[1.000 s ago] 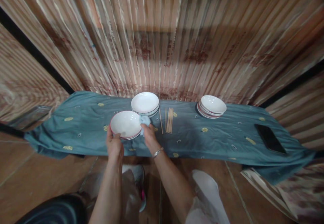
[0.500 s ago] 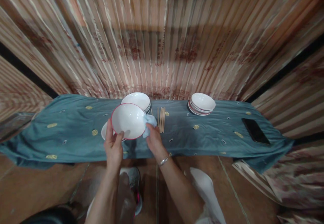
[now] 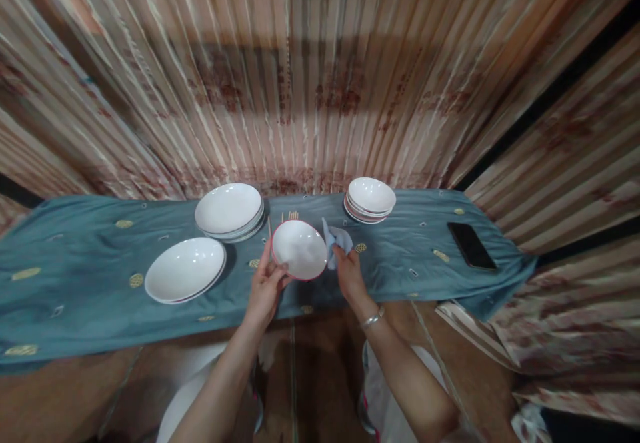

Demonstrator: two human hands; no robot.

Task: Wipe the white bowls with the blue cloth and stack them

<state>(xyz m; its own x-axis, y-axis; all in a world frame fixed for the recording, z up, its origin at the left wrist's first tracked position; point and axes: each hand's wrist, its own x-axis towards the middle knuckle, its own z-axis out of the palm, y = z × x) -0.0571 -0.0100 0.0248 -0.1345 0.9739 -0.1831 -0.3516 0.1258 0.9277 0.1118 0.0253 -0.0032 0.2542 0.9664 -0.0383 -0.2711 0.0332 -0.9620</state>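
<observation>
My left hand (image 3: pixel 267 284) grips a white bowl with a red rim (image 3: pixel 300 248) by its left edge, thumb inside. The bowl is held tilted above the front of the table, its inside facing me. Pinched in my right hand (image 3: pixel 349 273) is a light blue cloth (image 3: pixel 338 235), close to the bowl's right rim. Behind the bowl lie several wooden chopsticks (image 3: pixel 290 216), mostly hidden by it. To the left, two nested white dishes (image 3: pixel 186 268) rest near a taller stack of white dishes (image 3: pixel 229 209).
A stack of smaller white bowls (image 3: pixel 371 197) stands at the back right. Farther right lies a black phone (image 3: pixel 471 245). A teal patterned cloth (image 3: pixel 390 269) covers the narrow table, with a pleated curtain (image 3: pixel 300 96) right behind it.
The view has turned left. The held bowl has moved right, away from the dishes on the left, and now covers most of the chopsticks. The blue cloth has come partly off its rim.
</observation>
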